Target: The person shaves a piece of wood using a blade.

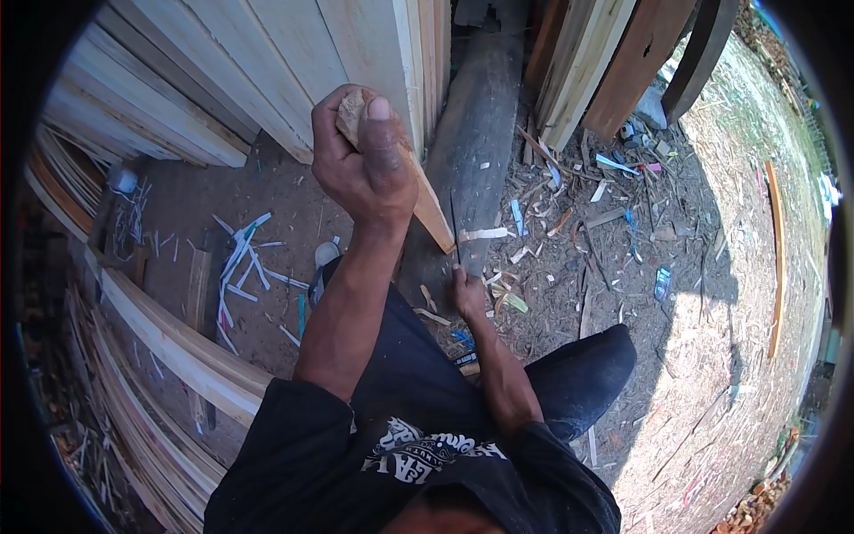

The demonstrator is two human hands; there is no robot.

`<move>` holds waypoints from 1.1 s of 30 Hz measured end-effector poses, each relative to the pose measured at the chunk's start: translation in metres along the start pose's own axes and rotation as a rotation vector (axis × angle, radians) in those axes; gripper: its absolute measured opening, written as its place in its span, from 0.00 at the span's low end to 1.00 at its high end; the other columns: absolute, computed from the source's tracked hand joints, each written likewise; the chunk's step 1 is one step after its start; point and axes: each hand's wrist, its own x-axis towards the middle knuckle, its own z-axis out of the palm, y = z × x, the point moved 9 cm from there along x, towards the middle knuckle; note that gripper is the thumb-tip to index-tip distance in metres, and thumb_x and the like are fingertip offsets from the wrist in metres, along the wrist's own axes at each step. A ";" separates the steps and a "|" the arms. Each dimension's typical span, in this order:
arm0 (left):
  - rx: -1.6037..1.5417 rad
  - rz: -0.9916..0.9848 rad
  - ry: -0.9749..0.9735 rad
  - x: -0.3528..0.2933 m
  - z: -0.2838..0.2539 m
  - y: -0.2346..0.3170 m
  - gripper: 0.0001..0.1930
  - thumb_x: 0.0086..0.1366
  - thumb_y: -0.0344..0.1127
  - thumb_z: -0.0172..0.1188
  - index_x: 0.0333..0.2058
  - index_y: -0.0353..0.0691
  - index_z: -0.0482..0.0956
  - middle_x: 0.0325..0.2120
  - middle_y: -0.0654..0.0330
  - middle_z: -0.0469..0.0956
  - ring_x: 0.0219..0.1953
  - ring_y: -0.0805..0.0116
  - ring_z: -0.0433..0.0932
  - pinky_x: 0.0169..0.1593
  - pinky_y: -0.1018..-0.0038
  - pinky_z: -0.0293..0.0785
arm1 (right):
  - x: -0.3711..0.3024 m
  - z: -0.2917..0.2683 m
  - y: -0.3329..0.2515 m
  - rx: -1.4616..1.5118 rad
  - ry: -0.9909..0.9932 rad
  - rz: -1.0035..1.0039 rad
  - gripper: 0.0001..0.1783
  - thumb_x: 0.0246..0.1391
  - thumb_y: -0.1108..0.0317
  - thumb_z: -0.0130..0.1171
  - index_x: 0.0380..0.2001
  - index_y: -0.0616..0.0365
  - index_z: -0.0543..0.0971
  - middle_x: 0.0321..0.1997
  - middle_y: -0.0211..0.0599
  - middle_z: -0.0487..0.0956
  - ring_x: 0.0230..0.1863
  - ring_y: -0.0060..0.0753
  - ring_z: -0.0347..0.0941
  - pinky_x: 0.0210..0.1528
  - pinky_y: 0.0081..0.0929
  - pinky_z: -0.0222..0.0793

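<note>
My left hand (369, 173) is closed around the upper end of a wooden stick (433, 216), whose rough, pale end (353, 114) shows beside the thumb. The stick slants down to the right, its lower tip over a thick dark log (476, 116). My right hand (469, 294) is closed and lower down, on a knife with a narrow dark blade (455, 218) pointing away from me. The blade is close to the stick's lower tip; I cannot tell whether they touch. A pale strip of wood (483, 234) lies just right of the blade.
Tall planks (267, 53) lean at the far left, and more boards (574, 71) stand right of the log. Long curved boards (178, 347) lie at near left. White strips (245, 258) litter the ground. Wood chips (534, 200) cover the right side.
</note>
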 end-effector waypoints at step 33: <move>-0.265 -0.111 -0.172 -0.002 0.017 0.002 0.17 0.61 0.42 0.54 0.40 0.34 0.66 0.20 0.54 0.70 0.17 0.62 0.72 0.24 0.66 0.75 | -0.048 -0.049 -0.013 0.295 -0.060 0.248 0.35 0.59 0.38 0.47 0.41 0.65 0.77 0.21 0.32 0.71 0.24 0.24 0.69 0.28 0.26 0.65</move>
